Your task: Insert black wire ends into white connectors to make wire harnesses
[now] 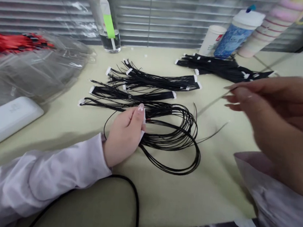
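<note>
My left hand (125, 134) is closed around a coiled bundle of thin black cables (174, 143) with a white piece at the grip. The loops fan out to the right on the table. My right hand (266, 115) is raised at the right, thumb and forefinger pinching the end of a thin dark wire (215, 100) that slants down toward the coil. Another loose wire end (214, 133) sticks out from the loops. Just behind the coil lie short black wire harnesses (154, 79) with white connectors.
More black harnesses (223, 67) lie at the back right, before a white bottle (212, 39), a blue one (232, 36) and a pink-striped one (268, 31). A clear bottle (106, 22) stands at the back. Plastic bags (52, 67), red wires (12, 45) and a white case (11, 120) occupy the left.
</note>
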Demonstrator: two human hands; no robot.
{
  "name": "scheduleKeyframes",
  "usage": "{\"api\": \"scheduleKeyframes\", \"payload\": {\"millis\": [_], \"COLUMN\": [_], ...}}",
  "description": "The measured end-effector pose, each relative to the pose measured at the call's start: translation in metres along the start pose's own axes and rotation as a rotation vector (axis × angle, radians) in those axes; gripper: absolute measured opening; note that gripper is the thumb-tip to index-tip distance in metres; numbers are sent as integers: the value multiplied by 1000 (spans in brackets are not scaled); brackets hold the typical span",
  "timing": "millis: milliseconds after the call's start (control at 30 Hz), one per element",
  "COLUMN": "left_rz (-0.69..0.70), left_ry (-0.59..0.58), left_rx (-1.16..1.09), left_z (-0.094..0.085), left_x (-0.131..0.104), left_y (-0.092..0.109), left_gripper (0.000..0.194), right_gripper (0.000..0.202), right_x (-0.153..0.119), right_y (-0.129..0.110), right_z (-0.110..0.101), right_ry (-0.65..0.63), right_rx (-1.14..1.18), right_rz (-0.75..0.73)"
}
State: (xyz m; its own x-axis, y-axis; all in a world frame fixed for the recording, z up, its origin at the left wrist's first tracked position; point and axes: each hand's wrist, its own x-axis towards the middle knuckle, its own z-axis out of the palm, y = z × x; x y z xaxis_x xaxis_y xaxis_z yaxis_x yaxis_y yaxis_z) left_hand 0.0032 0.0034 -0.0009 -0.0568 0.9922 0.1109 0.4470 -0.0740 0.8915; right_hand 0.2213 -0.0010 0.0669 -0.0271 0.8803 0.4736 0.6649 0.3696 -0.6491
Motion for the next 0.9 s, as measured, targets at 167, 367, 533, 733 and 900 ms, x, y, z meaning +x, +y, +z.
{"api": "scheduleKeyframes", "payload": {"millis": [167,367,533,733,900], "left_rz": [56,71,71,96,130], "left_ry": [-3,-31,-23,-51,-39], "left_rx": [68,57,50,42,82], "left_z": [-1,-1,-1,-1,-1], "left_x": [-2,-3,-4,-4,-4], "left_y": [-1,-2,-1,-2,-1], "left_gripper": [43,44,45,44,43], "right_gripper": [23,4,8,28,15], "right_x": [-3,10,7,-4,-4], "right_y": [-4,-6,-6,-2,-4], "right_z": [33,42,37,43,53], "right_ry": [-166,111,40,-484,-481], "right_rx": [321,690,426,5,-144], "right_rz": [81,118,-4,-327,-287]}}
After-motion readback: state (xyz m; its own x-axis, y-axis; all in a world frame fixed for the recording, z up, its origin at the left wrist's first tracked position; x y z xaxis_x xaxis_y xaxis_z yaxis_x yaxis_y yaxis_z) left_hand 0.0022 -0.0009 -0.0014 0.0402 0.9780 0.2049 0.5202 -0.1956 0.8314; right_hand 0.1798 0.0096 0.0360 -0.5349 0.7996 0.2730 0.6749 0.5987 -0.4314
